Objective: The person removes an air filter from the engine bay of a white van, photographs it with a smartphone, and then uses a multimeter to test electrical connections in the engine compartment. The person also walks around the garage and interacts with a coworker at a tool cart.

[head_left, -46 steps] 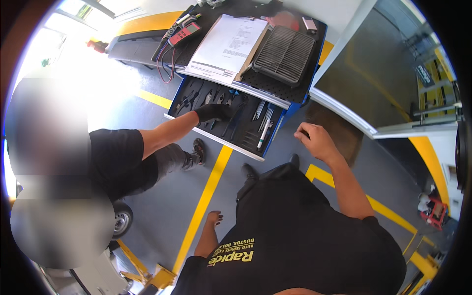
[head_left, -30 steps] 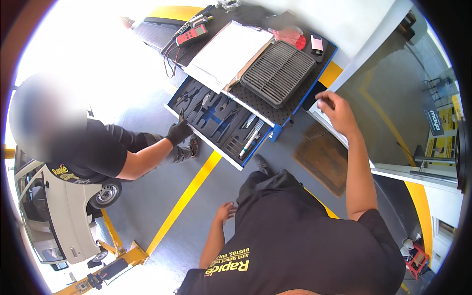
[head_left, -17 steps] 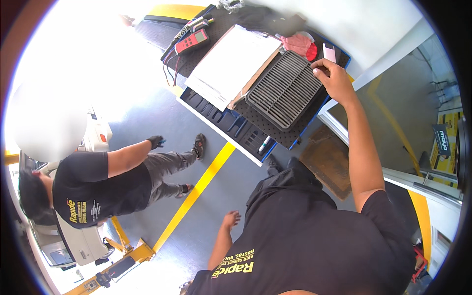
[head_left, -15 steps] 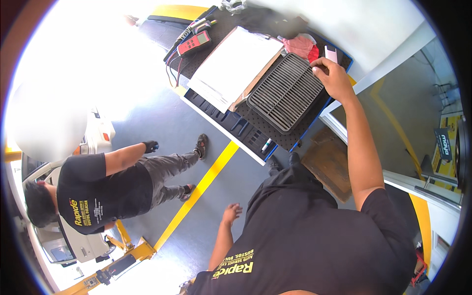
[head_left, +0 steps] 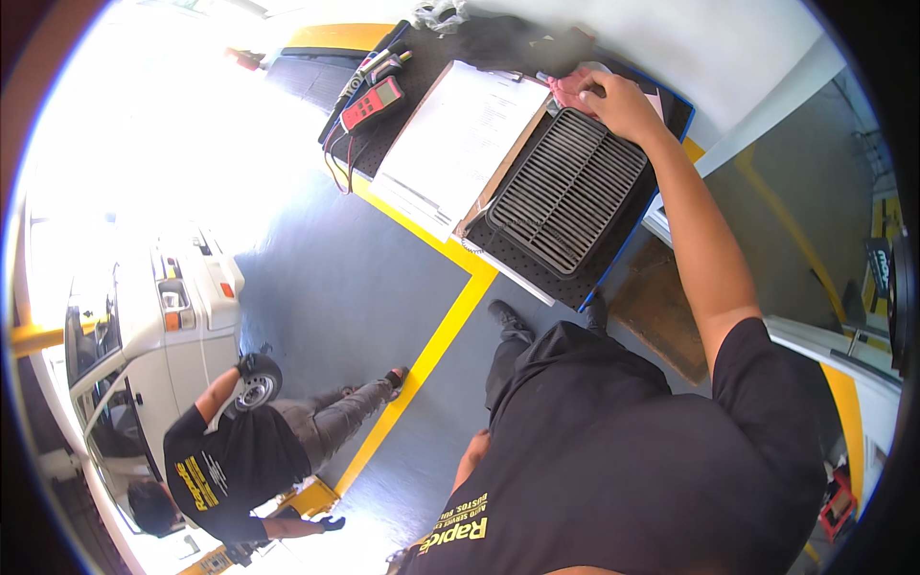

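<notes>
My right hand (head_left: 623,107) reaches over the far right of the cart top, beside a crumpled pink-red cloth (head_left: 567,88). Its fingers are curled toward the thumb; what they hold, if anything, is too small to make out. Just below that hand lies a dark ribbed rectangular grille-like panel (head_left: 569,190). To its left, a clipboard with white printed sheets (head_left: 460,144) rests on the cart. My left hand (head_left: 476,448) hangs low beside my trousers, its fingers mostly hidden.
A red handheld meter with leads (head_left: 374,103) lies at the cart's left end. Another person (head_left: 240,450) in dark clothes stands at lower left by a white vehicle (head_left: 196,316). A brown mat (head_left: 661,311) lies right of my feet. A yellow line (head_left: 422,379) crosses the floor.
The cart's drawer has gone from open to shut. My right hand has moved left toward the cloth, and my left hand has drawn in to my side. The other person has shifted.
</notes>
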### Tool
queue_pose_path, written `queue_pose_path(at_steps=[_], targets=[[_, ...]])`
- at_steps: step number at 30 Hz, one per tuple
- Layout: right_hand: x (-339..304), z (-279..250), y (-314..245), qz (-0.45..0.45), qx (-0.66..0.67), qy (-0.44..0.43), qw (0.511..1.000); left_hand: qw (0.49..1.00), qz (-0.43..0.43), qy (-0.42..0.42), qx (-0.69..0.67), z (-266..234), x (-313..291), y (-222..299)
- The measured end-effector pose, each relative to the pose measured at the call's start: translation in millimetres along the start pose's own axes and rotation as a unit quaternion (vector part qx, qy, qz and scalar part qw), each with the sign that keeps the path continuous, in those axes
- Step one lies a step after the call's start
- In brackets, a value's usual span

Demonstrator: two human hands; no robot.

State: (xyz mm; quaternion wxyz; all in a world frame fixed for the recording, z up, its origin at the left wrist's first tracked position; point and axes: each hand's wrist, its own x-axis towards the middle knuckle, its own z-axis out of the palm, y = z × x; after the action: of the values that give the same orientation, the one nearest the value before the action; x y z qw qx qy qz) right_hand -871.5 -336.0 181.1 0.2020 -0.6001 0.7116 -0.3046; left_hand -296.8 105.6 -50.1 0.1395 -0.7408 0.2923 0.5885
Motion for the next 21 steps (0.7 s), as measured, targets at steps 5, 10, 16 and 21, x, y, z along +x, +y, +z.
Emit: queue_pose_path(at_steps=[5, 10, 16, 21], targets=[[65, 24, 9, -0.055, -0.065, -0.043, 0.995, 0.999, 0.023, -0.006, -0.027, -73, 22, -32], [103, 49, 4, 0.07, 0.023, -0.189, 0.979, 0.99, 0.047, 0.022, -0.134, -186, 42, -22], [87, 58, -8, 0.115, 0.019, -0.135, 0.984, 0.988, 0.071, 0.045, -0.133, -286, 50, 9], [85, 65, -10, 0.125, -0.022, -0.068, 0.99, 0.995, 0.044, 0.031, -0.087, -320, 69, 28]])
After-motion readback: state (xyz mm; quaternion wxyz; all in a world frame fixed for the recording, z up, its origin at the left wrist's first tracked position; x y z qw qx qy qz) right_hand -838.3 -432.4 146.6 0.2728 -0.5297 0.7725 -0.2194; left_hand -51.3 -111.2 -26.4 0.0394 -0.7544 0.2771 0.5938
